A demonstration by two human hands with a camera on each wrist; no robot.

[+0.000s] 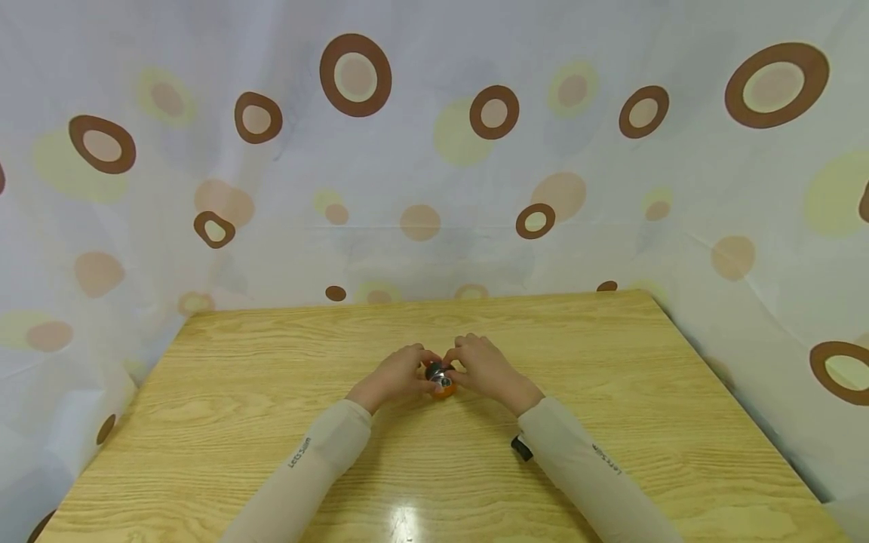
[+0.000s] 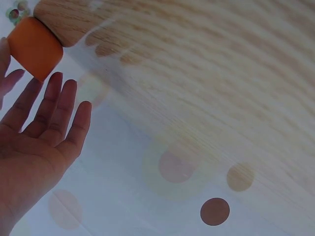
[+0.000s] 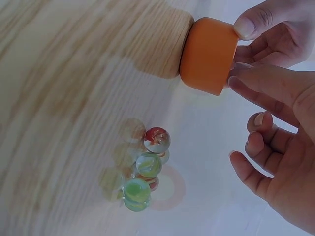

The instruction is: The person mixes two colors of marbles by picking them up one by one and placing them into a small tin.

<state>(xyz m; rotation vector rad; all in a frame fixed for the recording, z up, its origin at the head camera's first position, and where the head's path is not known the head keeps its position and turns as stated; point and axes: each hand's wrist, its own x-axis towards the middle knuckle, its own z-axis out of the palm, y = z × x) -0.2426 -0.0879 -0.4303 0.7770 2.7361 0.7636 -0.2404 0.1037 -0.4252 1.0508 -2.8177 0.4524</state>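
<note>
Orange cup (image 3: 209,55) gripped at the rim, loose marbles (image 3: 136,194) close by

The small cup stands upright on the wooden table (image 1: 224,422), straight ahead of the person, between the two hands. The left hand (image 1: 400,375) holds it near the rim, thumb against the upper wall and forefinger round the far side; its other fingers reach out nearly straight. The right hand (image 1: 483,369) brings thumb and forefinger together at the rim too, its remaining fingers loosely bent and clear of the cup. What lies inside is hard to tell: the head view shows only dark and shiny patches there.

The likeliest trouble is a tip. Both grips sit high, so uneven pressure from the two sides could tilt the cup or skid its base across the glossy surface, and anything within could spill.

The marbles are a second risk. At least three, one reddish and two greenish, cluster on the table beside the cup with nothing visible to pen them in. A knock from a trailing right finger or a sliding cup could scatter them toward the patterned cloth (image 1: 407,166). Crowded fingertips could also get in each other's way at so narrow a rim.
</note>
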